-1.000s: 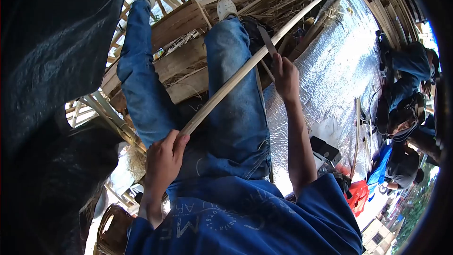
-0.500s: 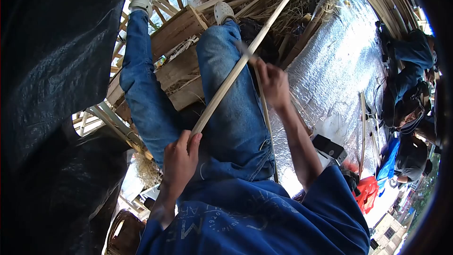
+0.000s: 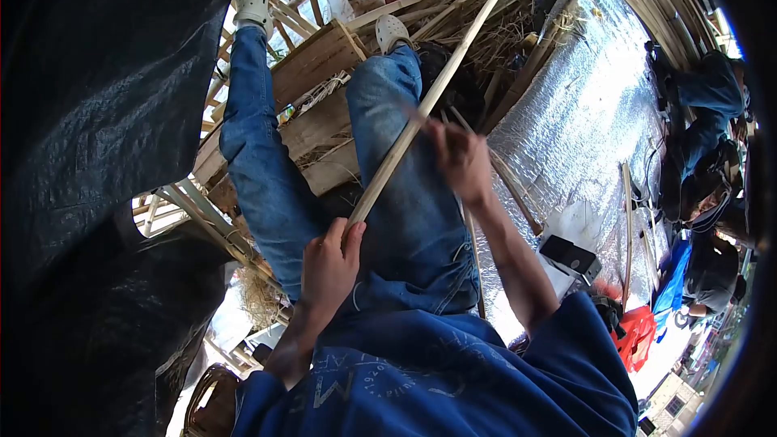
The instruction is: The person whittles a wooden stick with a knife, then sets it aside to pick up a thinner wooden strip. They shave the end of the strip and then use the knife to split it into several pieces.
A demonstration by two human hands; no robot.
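A long pale wooden stick point(image 3: 441, 83) runs slantwise across my lap and over my right thigh, its far end up past my right foot. My left hand point(image 3: 330, 265) is closed round its near end, thumb along the top. My right hand point(image 3: 463, 163) is closed on a knife point(image 3: 417, 114), smeared by motion, whose blade overlaps the middle of the stick. Both jeans legs point(image 3: 271, 186) stretch forward beneath the stick.
Wooden planks point(image 3: 316, 65) lie between my legs, with straw and split strips point(image 3: 477, 0) beyond. To the right spreads a silver foil sheet point(image 3: 558, 97) with a small dark box point(image 3: 569, 254). Black plastic sheeting point(image 3: 97, 113) hangs on the left. Another person point(image 3: 704, 121) sits far right.
My right hand and the knife have moved down along the stick, closer to me. My left hand and the stick's near end appear slightly further right as the view shifts.
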